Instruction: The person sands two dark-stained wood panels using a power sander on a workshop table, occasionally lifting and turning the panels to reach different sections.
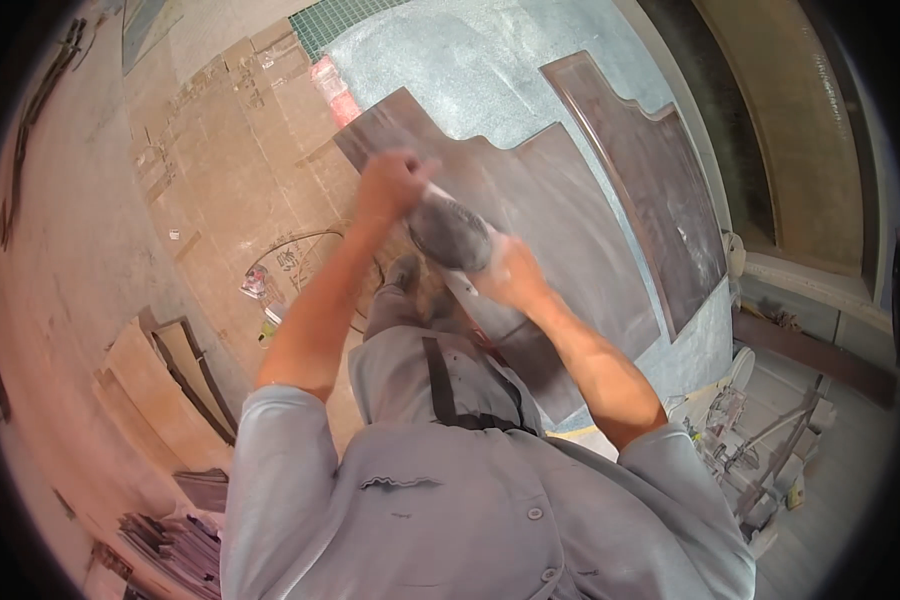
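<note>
Workshop, from where I stand | shaped brown panels (570,220) on pale-blue worktop (450,60) | flattened cardboard (210,170), far left | piled sheets (175,550), near left

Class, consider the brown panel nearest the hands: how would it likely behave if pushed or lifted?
The panel is probably stiff, as no ripples or creases show. Pushed, it would likely slide rather than roll, since it is broad and lies flat. Its stepped far edge has corners that might chip if knocked.

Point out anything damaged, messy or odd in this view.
The grey shirt has a wavy, puckered slit on its chest, possibly a sagging pocket or a tear. The brown cardboard at upper left looks ragged and patchy along its left edge.
</note>
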Available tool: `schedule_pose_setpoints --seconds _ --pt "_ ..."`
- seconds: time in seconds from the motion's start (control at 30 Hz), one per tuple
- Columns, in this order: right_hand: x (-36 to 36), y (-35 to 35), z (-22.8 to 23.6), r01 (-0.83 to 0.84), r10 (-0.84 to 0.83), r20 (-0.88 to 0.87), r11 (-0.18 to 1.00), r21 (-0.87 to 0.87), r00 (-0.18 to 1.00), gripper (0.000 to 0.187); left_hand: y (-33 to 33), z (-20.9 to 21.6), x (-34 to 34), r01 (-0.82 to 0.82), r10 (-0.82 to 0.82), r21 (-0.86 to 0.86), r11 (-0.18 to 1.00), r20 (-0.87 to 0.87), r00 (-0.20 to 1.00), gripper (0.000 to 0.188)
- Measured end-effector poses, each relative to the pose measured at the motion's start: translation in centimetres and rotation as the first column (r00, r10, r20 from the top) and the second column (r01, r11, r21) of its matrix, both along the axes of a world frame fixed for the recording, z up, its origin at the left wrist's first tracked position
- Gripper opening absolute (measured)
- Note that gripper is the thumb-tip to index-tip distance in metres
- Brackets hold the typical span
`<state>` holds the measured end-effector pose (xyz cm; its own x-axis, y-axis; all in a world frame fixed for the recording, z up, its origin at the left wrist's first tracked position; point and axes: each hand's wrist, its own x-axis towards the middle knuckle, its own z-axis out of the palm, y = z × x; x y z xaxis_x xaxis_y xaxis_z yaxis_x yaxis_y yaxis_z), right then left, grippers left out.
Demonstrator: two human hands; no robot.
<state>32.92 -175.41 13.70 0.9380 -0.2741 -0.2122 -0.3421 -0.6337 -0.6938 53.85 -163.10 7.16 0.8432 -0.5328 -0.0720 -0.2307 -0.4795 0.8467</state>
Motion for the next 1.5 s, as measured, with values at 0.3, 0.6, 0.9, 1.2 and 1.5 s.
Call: schedule_pose_setpoints --seconds 0.3,0.6,0.9,1.2,1.5 --pt "-17.8 -1.8 2.3 0.159 -0.167 -0.431 0.986 -0.055 0.887 0.09 -2.6 2.9 -19.8 0.13 -0.113 0.108 0.986 -0.152 0.982 0.033" --pt "-2.4 -0.1 2.6 0.038 -0.093 -0.481 0.992 -0.122 0.872 0.094 0.3 2.2 -5.3 -0.026 0.026 0.023 0.999 -0.033 0.999 0.036" --pt "14.2 3.0 2.2 -0.092 0.006 -0.434 0.98 -0.179 0.901 0.087 3.8 0.3 11.6 -0.125 0.118 -0.042 0.991 -0.155 0.981 0.036" --pt "21.6 1.9 -0.3 0.007 -0.01 -0.046 0.998 -0.055 0.999 0.054 1.7 -1.2 22.8 0.019 -0.029 0.092 0.996 0.112 0.993 0.048" --pt "0.6 -1.9 -0.6 0.088 -0.077 -0.208 0.995 0.045 0.975 0.06 -3.5 1.5 1.2 0.115 -0.118 0.108 0.987 0.017 0.993 0.039"
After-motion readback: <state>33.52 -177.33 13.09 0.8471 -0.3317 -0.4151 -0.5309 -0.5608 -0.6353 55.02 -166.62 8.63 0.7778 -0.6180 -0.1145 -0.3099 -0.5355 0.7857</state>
